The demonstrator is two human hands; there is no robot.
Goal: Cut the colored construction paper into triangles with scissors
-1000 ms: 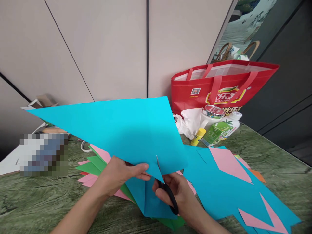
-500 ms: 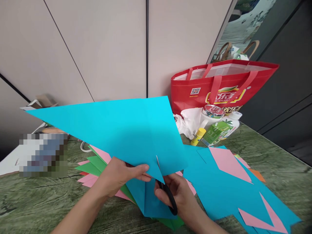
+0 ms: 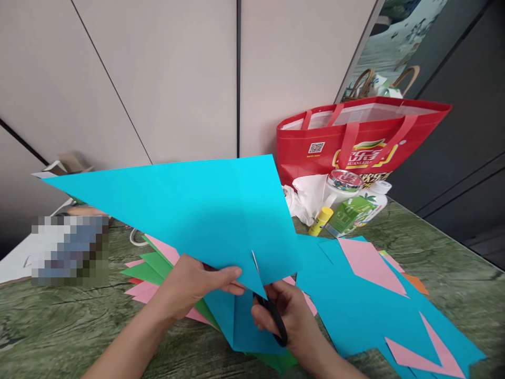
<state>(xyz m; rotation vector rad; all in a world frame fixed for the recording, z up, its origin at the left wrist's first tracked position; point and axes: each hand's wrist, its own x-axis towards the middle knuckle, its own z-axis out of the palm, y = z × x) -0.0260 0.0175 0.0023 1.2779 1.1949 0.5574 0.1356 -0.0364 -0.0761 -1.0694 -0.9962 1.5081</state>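
A large blue paper sheet [image 3: 197, 210] is held up over the green table [image 3: 59, 326]. My left hand [image 3: 193, 281] pinches its lower edge, thumb on top. My right hand [image 3: 294, 316] grips black-handled scissors [image 3: 272, 316], whose blades stick up into a short cut in the sheet's bottom edge just right of my left thumb. Most of the blades are hidden behind the paper. Under the hands lie more blue, green and pink sheets [image 3: 158, 268].
Cut blue and pink paper pieces [image 3: 371, 295] cover the table to the right. At the back stand a red shopping bag [image 3: 355, 142], a yellow glue stick [image 3: 320, 221], a green carton [image 3: 349, 215], white bottles and crumpled tissue. A blurred patch sits at the left.
The right hand with the scissors has shifted slightly up and forward along the cut. The sheet and left hand have barely moved.
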